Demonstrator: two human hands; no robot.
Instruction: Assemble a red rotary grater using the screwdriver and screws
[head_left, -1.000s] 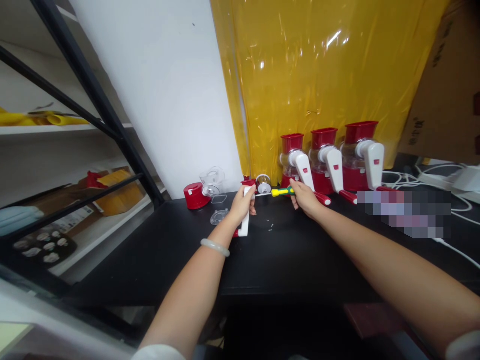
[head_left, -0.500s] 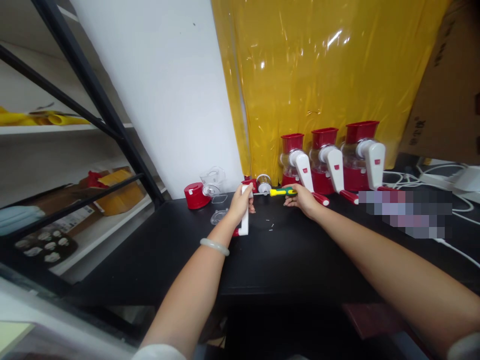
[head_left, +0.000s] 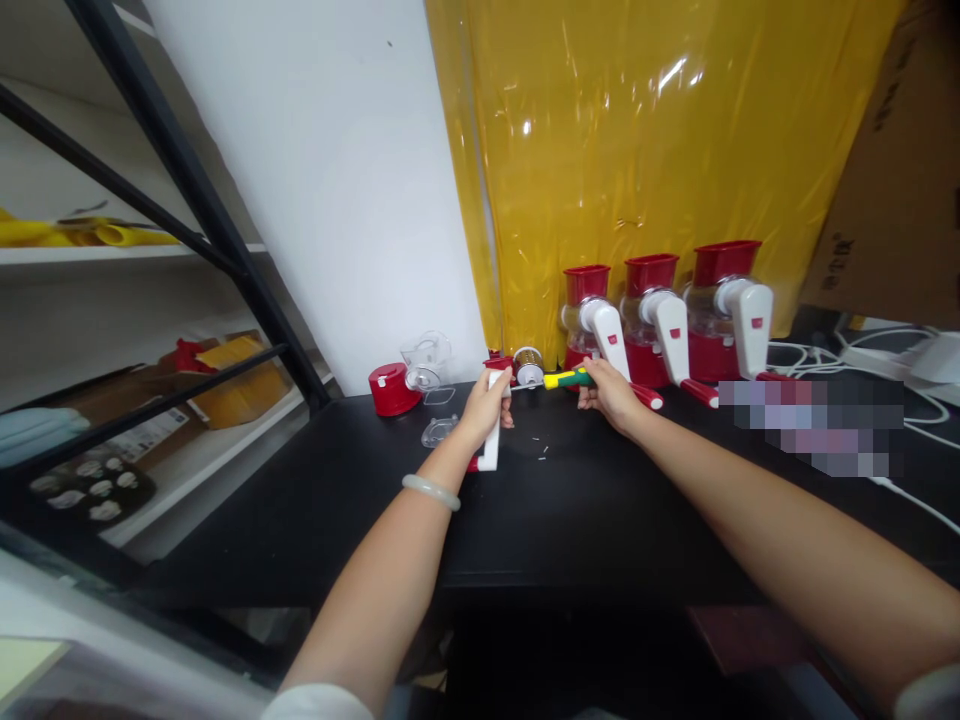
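My left hand (head_left: 488,405) is closed around a white crank handle (head_left: 491,448) with a red grip at its lower end, holding it up over the black table. In my right hand (head_left: 606,390) is a screwdriver (head_left: 568,378) with a yellow and green handle. Its thin shaft points left and reaches the upper end of the crank handle; the exact contact of the tip is too small to tell. Just behind the hands lie a metal grater drum (head_left: 529,366) and a red part (head_left: 496,360). Several small pale pieces (head_left: 541,450) rest on the table below.
Three assembled red-and-white rotary graters (head_left: 651,320) stand at the back right. A red base (head_left: 395,389), a clear plastic housing (head_left: 426,360) and a clear flat part (head_left: 439,431) sit at the left. White cables (head_left: 900,370) lie far right. A black-framed shelf (head_left: 225,260) borders the left.
The screwdriver and my right hand have shifted slightly right and up. My left hand keeps its hold on the crank handle, almost in the same place.
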